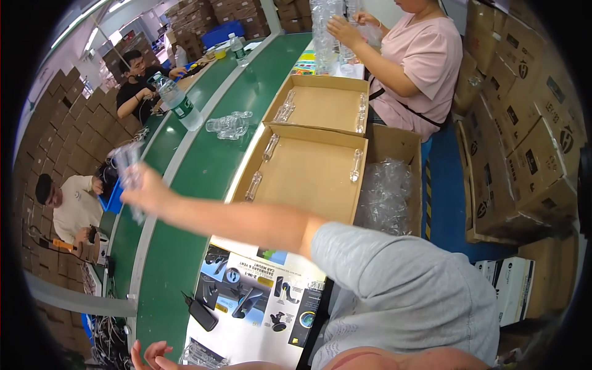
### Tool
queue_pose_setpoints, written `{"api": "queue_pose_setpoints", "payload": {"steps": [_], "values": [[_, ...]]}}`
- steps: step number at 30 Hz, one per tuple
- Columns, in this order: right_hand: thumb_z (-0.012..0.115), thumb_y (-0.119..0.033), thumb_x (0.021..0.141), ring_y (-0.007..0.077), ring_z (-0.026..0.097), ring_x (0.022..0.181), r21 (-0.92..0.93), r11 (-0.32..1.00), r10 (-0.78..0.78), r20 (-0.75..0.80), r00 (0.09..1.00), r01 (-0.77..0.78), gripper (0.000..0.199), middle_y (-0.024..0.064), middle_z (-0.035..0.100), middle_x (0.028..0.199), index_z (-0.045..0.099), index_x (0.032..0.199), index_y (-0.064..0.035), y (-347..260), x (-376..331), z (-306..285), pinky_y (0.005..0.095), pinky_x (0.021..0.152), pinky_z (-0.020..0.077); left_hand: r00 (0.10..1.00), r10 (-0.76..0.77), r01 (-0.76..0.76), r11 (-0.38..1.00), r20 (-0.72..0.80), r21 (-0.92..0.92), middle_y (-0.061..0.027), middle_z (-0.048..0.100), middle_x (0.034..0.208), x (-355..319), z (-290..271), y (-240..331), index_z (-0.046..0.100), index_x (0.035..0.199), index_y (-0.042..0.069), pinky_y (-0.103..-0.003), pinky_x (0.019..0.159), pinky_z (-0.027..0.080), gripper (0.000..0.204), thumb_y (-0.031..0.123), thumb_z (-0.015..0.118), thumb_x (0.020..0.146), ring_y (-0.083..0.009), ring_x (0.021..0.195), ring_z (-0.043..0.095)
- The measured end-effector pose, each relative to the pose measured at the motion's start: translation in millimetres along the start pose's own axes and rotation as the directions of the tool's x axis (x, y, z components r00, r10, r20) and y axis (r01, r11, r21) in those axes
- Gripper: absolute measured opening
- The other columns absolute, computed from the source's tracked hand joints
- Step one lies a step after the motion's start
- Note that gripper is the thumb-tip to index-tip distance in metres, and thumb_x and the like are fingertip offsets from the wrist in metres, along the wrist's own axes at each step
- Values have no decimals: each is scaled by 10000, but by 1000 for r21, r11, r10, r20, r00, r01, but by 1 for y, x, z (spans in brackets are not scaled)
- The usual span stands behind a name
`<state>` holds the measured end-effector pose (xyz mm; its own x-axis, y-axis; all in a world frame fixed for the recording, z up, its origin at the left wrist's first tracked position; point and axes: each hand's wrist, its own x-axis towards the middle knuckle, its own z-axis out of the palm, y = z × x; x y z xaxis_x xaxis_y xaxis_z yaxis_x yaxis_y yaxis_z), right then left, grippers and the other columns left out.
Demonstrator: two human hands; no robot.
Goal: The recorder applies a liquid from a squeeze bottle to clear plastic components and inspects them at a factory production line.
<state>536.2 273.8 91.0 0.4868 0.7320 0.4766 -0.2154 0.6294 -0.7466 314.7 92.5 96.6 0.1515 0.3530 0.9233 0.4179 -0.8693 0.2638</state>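
My right hand (147, 190) reaches far left across the green table, closed around a clear plastic piece (127, 161). Motion blurs it, so its exact kind is unclear. Low at the front edge, my left hand (152, 356) has its fingers apart and holds nothing visible. Beside it lies clear plastic packaging (205, 354). A black rounded object (202, 314) with a short stub rests by a printed car-mount package sheet (246, 290). Beyond my right arm, an open shallow cardboard box (314, 179) holds several clear plastic pieces (253, 185) along its sides.
A second shallow box (320, 98) adjoins the first. More clear plastic pieces (229, 126) and a water bottle (177, 102) stand beyond. A deep carton of clear plastic (388, 197) sits right. One co-worker (419, 68) handles clear plastic; two others work across the table. Cartons (524, 160) line the right.
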Motion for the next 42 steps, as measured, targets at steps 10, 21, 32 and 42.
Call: {"api": "queue_pose_setpoints", "payload": {"steps": [10, 21, 32, 42], "values": [[622, -195, 663, 137, 501, 532, -9, 942, 287, -496, 820, -335, 222, 62, 545, 672, 586, 787, -15, 59, 53, -215, 275, 498, 426, 993, 105, -102, 993, 51, -61, -185, 557, 920, 0, 19, 3, 423, 1136, -57, -286, 543, 490, 373, 181, 532, 870, -210, 647, 590], [627, -131, 678, 110, 418, 426, 235, 917, 391, -369, 843, -323, 172, 31, 478, 573, 552, 766, -4, 90, 62, -261, 256, 387, 315, 973, -194, 171, 970, 128, 175, -91, 442, 827, 4, 74, 36, 416, 1044, -27, -232, 551, 379, 344, 287, 455, 910, -135, 585, 442], [623, -149, 653, 135, 459, 487, 88, 898, 430, -386, 817, -431, 188, 45, 485, 605, 531, 756, -21, 107, 83, -235, 277, 423, 355, 963, -257, 233, 944, 78, 235, -129, 486, 898, 1, 86, 30, 472, 900, -45, -312, 628, 426, 331, 285, 491, 894, -204, 732, 506], [650, -145, 608, 197, 532, 514, 130, 906, 408, -523, 748, -403, 202, 100, 546, 621, 573, 716, 7, 124, 98, -234, 329, 450, 420, 971, -222, 228, 971, 83, -75, -208, 493, 936, -5, 67, 30, 405, 1032, -73, -277, 513, 421, 294, 171, 480, 886, -175, 542, 497]]}}
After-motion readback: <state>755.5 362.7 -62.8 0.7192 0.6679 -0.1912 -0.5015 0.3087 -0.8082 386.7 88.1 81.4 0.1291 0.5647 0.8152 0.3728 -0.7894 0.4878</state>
